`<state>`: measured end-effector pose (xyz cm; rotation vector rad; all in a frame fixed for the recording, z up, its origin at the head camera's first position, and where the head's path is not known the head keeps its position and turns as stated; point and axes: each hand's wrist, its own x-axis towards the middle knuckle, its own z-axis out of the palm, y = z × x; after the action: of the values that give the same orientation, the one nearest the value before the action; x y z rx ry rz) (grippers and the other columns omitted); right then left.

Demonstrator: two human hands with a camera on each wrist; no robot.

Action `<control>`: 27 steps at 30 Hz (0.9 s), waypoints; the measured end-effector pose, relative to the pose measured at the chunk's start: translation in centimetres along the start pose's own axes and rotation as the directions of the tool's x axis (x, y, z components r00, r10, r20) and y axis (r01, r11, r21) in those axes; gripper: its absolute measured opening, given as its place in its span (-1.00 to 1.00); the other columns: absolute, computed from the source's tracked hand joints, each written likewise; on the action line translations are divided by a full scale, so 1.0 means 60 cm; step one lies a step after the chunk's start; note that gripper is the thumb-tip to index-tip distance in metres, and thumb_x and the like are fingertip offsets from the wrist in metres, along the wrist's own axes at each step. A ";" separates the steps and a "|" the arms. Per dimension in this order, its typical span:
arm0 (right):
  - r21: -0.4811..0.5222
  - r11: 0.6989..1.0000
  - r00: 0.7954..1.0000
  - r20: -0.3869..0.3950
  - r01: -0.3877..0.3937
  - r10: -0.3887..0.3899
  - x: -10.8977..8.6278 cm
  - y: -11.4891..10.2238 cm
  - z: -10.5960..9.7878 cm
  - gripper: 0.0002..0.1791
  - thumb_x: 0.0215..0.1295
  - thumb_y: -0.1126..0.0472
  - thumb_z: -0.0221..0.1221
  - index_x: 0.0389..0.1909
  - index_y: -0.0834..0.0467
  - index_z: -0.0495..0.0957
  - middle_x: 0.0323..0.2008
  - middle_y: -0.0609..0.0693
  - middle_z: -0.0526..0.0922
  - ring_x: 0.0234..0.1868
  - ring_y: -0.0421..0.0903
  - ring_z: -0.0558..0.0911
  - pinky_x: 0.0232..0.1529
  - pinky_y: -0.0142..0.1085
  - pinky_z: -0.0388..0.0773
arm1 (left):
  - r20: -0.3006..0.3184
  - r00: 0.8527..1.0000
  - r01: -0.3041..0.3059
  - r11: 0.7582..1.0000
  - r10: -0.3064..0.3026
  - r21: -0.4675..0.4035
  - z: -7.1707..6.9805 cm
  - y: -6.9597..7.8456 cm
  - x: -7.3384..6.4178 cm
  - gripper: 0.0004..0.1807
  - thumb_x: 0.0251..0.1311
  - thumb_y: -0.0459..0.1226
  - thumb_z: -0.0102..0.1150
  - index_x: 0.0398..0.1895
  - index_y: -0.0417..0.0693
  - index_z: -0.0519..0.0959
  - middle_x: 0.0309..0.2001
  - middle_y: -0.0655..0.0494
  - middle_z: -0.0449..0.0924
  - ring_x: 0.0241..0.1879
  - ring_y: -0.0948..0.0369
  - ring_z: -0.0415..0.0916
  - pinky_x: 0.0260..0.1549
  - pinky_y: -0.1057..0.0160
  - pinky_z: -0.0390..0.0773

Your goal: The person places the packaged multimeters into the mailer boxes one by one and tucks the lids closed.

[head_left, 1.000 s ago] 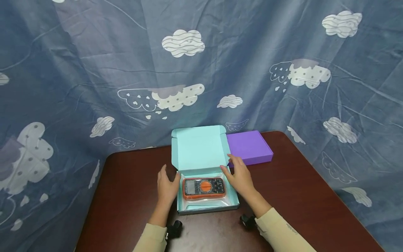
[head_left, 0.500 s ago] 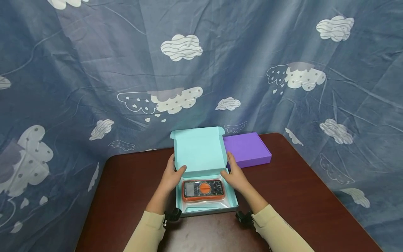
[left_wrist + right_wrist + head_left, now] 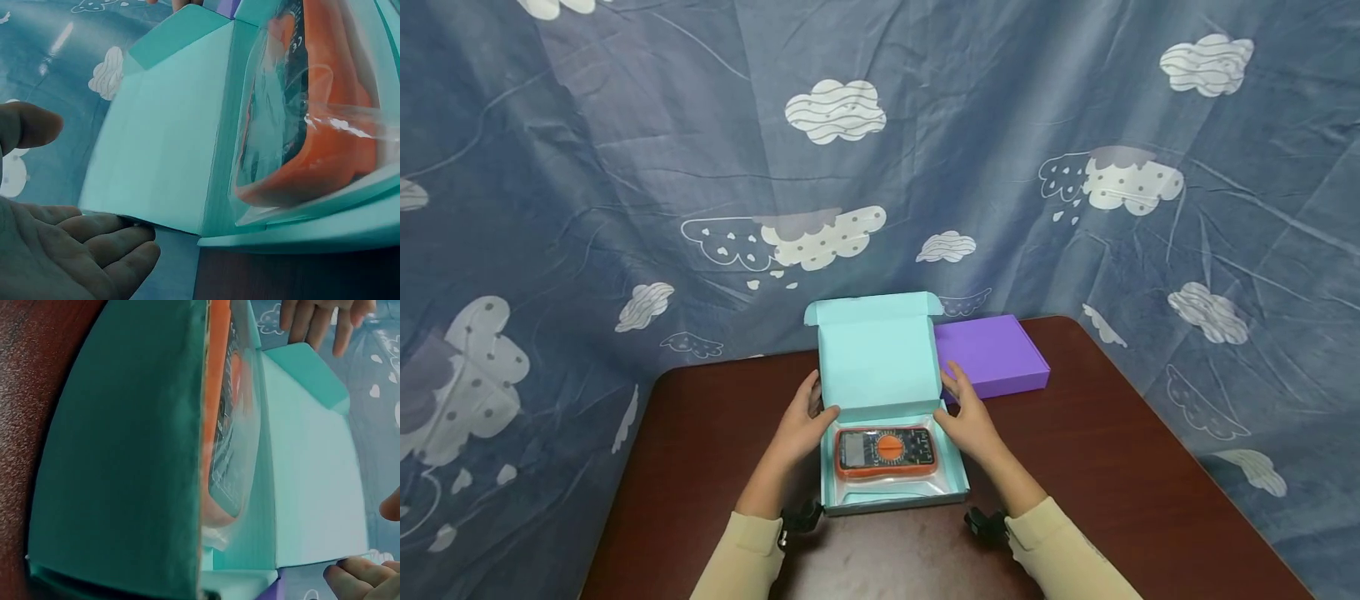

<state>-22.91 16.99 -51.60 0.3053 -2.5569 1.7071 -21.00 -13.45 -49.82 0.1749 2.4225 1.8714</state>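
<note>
An orange-and-black multimeter (image 3: 886,452) in a clear plastic bag lies in the turquoise box (image 3: 895,503), whose lid (image 3: 880,362) stands raised at the back. At the lid's left edge is my left hand (image 3: 797,427), thumb apart. In the left wrist view, its straight fingers (image 3: 125,250) rest at the lid's edge. My right hand (image 3: 972,421) stands at the lid's right edge, thumb near the hinge. The right wrist view has its fingers (image 3: 362,575) by the lid's corner. Fingertips behind the lid are partly hidden.
A closed purple box (image 3: 992,354) lies behind the right hand, beside the lid. The dark wooden table (image 3: 715,467) stretches to both sides. A blue cloud-patterned curtain (image 3: 737,125) hangs right behind the table.
My left hand has moved up and inward to the lid's left edge. My right hand stays near the right edge. The lid's side flaps, visible beside it earlier, no longer show.
</note>
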 end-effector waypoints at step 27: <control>-0.092 0.994 0.996 -0.083 -0.053 0.046 -0.062 0.044 -0.025 -0.57 0.40 0.48 0.07 0.26 0.36 0.50 0.09 0.28 0.66 0.17 0.13 0.58 0.15 0.01 0.53 | -0.110 0.993 0.053 0.998 -0.051 0.015 -0.018 -0.049 -0.063 -0.56 0.62 -0.28 -0.22 0.28 -0.42 0.50 0.17 -0.34 0.57 0.28 -0.25 0.43 0.25 -0.30 0.34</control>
<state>-19.90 19.84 -53.96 0.1662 -2.5969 1.5737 -17.55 -15.73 -52.42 0.0092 2.4886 1.8856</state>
